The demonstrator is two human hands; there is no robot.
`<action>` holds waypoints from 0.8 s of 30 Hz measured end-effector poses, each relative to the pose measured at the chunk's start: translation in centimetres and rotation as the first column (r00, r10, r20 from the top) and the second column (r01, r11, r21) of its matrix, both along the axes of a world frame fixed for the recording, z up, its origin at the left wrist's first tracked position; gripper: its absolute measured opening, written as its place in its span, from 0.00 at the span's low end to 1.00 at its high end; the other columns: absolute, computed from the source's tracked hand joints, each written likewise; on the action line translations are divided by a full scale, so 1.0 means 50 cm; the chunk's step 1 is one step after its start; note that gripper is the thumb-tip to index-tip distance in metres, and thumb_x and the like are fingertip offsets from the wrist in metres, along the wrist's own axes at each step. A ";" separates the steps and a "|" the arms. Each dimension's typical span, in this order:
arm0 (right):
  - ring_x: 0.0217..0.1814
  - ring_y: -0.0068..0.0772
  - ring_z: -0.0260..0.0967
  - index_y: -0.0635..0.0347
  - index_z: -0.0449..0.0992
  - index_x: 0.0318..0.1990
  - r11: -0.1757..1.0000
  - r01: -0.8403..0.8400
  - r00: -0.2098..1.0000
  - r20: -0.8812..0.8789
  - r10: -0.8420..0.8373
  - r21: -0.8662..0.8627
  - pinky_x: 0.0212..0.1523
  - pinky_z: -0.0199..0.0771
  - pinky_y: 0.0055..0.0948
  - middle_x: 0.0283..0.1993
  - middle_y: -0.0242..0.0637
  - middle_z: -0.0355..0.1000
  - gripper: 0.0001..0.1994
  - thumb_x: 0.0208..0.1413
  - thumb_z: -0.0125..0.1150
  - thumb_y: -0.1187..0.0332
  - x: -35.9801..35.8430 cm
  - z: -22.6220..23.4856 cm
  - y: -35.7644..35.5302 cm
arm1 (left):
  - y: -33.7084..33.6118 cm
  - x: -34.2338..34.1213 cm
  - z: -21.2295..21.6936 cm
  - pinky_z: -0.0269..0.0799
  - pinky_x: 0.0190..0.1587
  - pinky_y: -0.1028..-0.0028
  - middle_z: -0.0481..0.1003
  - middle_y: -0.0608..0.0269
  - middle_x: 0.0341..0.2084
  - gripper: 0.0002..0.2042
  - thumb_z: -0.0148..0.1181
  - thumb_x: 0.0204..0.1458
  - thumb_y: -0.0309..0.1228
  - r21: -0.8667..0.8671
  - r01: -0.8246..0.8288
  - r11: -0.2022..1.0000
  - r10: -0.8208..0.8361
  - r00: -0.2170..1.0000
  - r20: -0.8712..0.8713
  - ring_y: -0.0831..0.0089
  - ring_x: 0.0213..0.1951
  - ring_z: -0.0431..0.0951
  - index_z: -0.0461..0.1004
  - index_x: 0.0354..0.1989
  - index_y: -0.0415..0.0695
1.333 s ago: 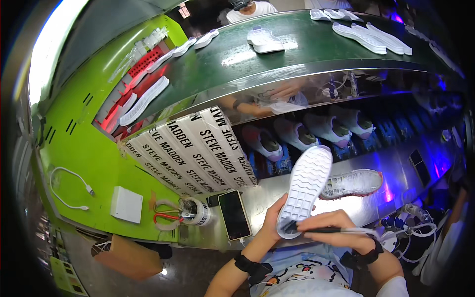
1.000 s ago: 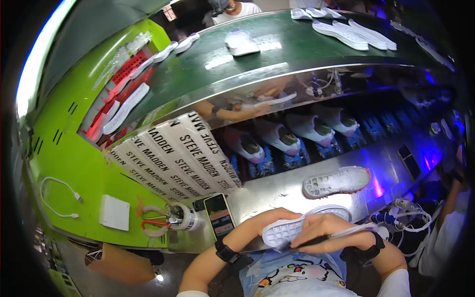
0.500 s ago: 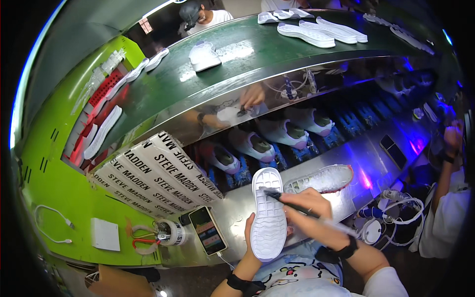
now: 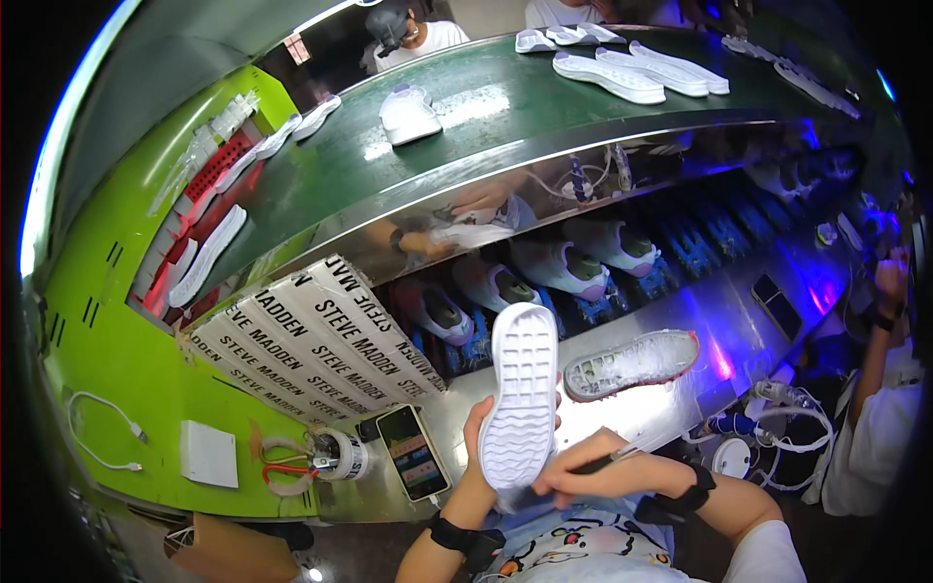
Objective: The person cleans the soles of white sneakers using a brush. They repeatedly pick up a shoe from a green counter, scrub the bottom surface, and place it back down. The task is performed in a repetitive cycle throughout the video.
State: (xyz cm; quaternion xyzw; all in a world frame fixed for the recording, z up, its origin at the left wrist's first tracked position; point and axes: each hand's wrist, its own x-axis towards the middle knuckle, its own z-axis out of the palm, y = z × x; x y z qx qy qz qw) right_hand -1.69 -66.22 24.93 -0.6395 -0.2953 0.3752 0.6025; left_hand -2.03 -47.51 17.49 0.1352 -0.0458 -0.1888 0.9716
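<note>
Upright before me is a white shoe sole (image 4: 525, 398), its gridded, wavy hollow face toward me. My left hand (image 4: 475, 437) is closed round its left edge, with fingertips showing at the right edge. My right hand (image 4: 607, 471) grips a thin dark-handled brush (image 4: 593, 464) at the sole's lower end; the brush's head is hidden there. On the metal bench to the right lies a translucent grey sole (image 4: 632, 366) with a red rim.
Pale shoes (image 4: 559, 264) stand in a row on a blue slatted conveyor. Behind runs a green belt (image 4: 330, 170) carrying white soles. A printed carton (image 4: 316, 340), a phone (image 4: 413, 452) and a tool cup (image 4: 340, 455) are left. Another person's arm (image 4: 875, 330) is at right.
My right hand and the brush have moved down from the sole's upper end to its lower end. The sole has risen slightly and turned a little, uncovering more of the grey sole.
</note>
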 end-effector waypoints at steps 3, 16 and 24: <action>0.31 0.22 0.74 0.65 0.77 0.37 1.000 0.023 0.990 -0.142 -0.024 -0.007 0.34 0.74 0.22 0.33 0.37 0.76 0.09 0.55 0.54 0.70 0.004 0.049 -0.017 | 0.014 0.015 0.025 0.70 0.50 0.61 0.63 0.41 0.55 0.34 0.45 0.49 0.47 0.066 0.111 0.992 -0.109 0.994 -0.031 0.50 0.44 0.73 0.57 0.59 0.31; 0.37 0.35 0.74 0.68 0.77 0.35 0.978 -0.079 0.776 0.628 -0.061 0.192 0.38 0.74 0.28 0.37 0.41 0.75 0.06 0.50 0.58 0.74 0.012 0.069 -0.061 | 0.016 0.030 0.120 0.74 0.39 0.73 0.76 0.52 0.38 0.19 0.52 0.51 0.35 0.526 0.444 0.725 -0.293 0.890 -0.348 0.67 0.35 0.78 0.71 0.48 0.35; 0.42 0.33 0.73 0.65 0.78 0.33 0.910 0.320 0.613 0.675 -0.411 0.263 0.41 0.73 0.28 0.39 0.44 0.75 0.06 0.52 0.55 0.76 0.017 0.108 -0.100 | 0.003 0.038 0.177 0.73 0.46 0.72 0.70 0.49 0.49 0.26 0.48 0.54 0.33 0.447 0.176 0.877 -0.203 0.979 0.013 0.65 0.44 0.76 0.57 0.60 0.34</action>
